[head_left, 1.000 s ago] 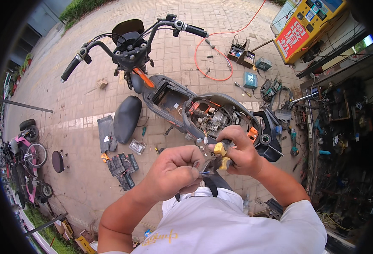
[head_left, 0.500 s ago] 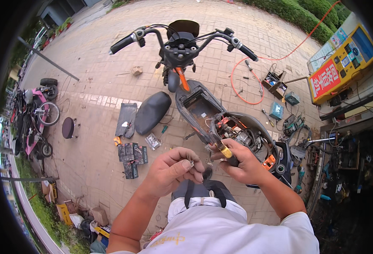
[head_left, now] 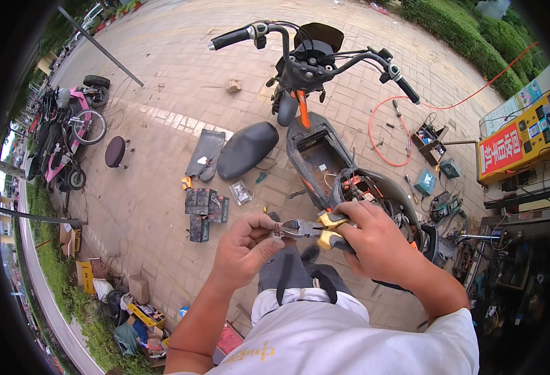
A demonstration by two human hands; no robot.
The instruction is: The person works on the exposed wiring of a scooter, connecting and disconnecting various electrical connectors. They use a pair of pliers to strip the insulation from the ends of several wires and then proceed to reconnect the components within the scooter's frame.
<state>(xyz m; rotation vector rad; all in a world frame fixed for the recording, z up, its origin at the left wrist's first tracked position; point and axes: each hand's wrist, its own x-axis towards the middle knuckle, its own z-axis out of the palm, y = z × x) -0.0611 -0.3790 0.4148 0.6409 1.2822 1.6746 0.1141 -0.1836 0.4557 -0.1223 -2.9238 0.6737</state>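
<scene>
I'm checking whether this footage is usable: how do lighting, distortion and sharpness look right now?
Head view: soft daylight on the paving, deep shadow over the shop clutter; head view: fisheye curves the green verge, corners go black; head view: pliers fairly clear, small piece at their tips too tiny to make out.

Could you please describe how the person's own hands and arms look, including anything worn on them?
The left hand and right hand are bare, without gloves, and no watch or bracelet shows on either wrist. The forearms are uncovered. The white shirt has a short right sleeve and a yellow marking on its front.
</scene>
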